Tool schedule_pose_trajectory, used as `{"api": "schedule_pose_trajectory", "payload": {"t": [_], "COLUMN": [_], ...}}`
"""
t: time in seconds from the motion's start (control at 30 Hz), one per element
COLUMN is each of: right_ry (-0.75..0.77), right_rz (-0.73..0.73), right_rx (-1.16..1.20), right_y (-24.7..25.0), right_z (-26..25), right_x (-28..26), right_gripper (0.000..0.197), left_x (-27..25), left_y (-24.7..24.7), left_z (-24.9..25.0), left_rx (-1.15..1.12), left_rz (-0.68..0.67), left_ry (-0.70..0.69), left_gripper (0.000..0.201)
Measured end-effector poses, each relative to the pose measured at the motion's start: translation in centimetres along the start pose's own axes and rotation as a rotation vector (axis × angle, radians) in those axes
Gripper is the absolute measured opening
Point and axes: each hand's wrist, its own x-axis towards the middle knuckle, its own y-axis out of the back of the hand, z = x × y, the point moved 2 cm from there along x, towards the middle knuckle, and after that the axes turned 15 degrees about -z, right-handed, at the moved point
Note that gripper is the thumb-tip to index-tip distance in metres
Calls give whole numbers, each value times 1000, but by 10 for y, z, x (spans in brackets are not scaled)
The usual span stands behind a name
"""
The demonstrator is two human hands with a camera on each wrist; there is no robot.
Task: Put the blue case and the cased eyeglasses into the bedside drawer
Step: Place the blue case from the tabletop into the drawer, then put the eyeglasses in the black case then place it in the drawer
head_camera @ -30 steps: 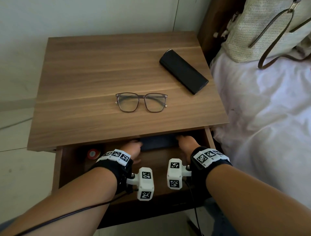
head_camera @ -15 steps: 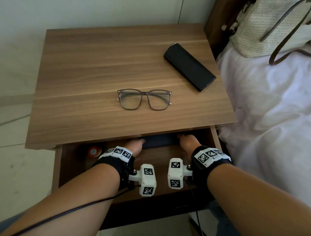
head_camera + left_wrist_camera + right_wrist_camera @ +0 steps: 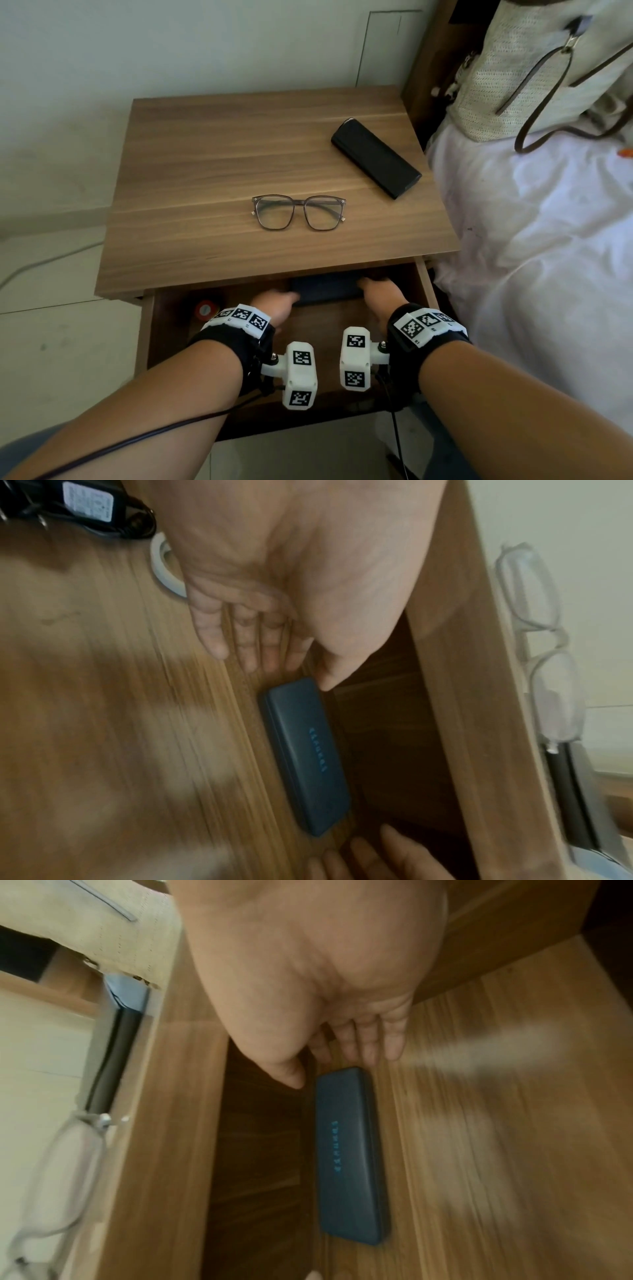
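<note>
A person leans over a wooden bedside bench [image 3: 212, 192] whose drawer [image 3: 423, 279] is pulled open toward them. Both hands are inside the drawer, one at each end of the blue case [image 3: 325, 289], which lies flat on the drawer floor at the far side, half under the bench top.

The left hand [image 3: 274, 303] has straight, relaxed fingers just beside the case's left end; its thumb tip looks to touch the corner, though blur makes that uncertain. The right hand [image 3: 378, 294] is likewise open-fingered just off the right end. Neither grip is closed on anything.

On the bench top, the glasses [image 3: 298, 212] lie folded near the middle, not yet cased. A black case [image 3: 375, 157] lies slantwise at the far right, well apart from them. A small red round thing [image 3: 204, 309] sits in the drawer's left corner. A bed with a woven bag is to the right.

The blue case looks rigid, light and smooth, so it should slide easily; its short ends or long edges suit a pinch. The glasses are likely light and fragile; better taken by the frame than the lenses.
</note>
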Motion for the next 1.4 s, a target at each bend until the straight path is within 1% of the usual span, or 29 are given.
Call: {"api": "schedule_pose_trajectory", "payload": {"t": [0.07, 0.13, 0.23, 0.27, 0.33, 0.47, 0.53, 0.67, 0.77, 0.87, 0.93, 0.97, 1.07, 1.13, 1.2, 1.33, 1.4], "right_ry": [25, 59, 110, 127, 144, 154, 183, 257, 324, 370, 395, 404, 420, 420, 400, 366, 355], "right_rz": [-26, -68, -112, -136, -189, -243, -242, -238, -169, -70, 19, 66, 183, 255, 331, 403, 430], "right_rx": [11, 52, 72, 105, 186, 170, 155, 87, 120, 150, 150, 120, 5, -83, -218, -461, -547], "right_y": [1, 2, 3, 2, 2, 7, 14, 31, 43, 56, 64, 68, 78, 84, 88, 90, 90], "right_z": [-1, -1, -3, -4, -7, -22, -34, -61, -78, -94, -104, -108, -118, -124, -132, -143, -147], "right_x": [-19, -36, -59, -66, -79, -98, -109, -124, -124, -121, -115, -110, -100, -94, -86, -67, -57], "right_gripper": [49, 43, 45, 45, 42, 38, 35, 15, 18, 8, 11, 15, 45, 58, 69, 84, 87], "left_x": [-14, -24, -44, -52, -67, -83, -92, -108, -113, -112, -111, -110, -107, -102, -95, -82, -75], "left_y": [-1, -2, -5, -6, -6, -3, -1, 6, 14, 23, 28, 31, 37, 40, 43, 45, 44], "left_z": [-1, -3, -1, 3, 11, 28, 38, 64, 81, 98, 111, 118, 138, 150, 159, 172, 177], "left_rx": [8, -42, -159, -167, -150, -109, -103, -123, -156, -210, -261, -282, -341, -385, -416, -475, -497], "left_rz": [-2, -13, -51, -76, -106, -108, -108, -91, -66, -48, -43, -42, -33, -32, -42, -61, -68], "left_ry": [-14, -31, -80, -100, -136, -185, -215, -288, -342, -391, -415, -429, -469, -486, -500, -507, -512], "left_gripper": [42, 38, 18, 17, 22, 26, 26, 23, 20, 18, 19, 19, 14, 11, 11, 14, 18]}}
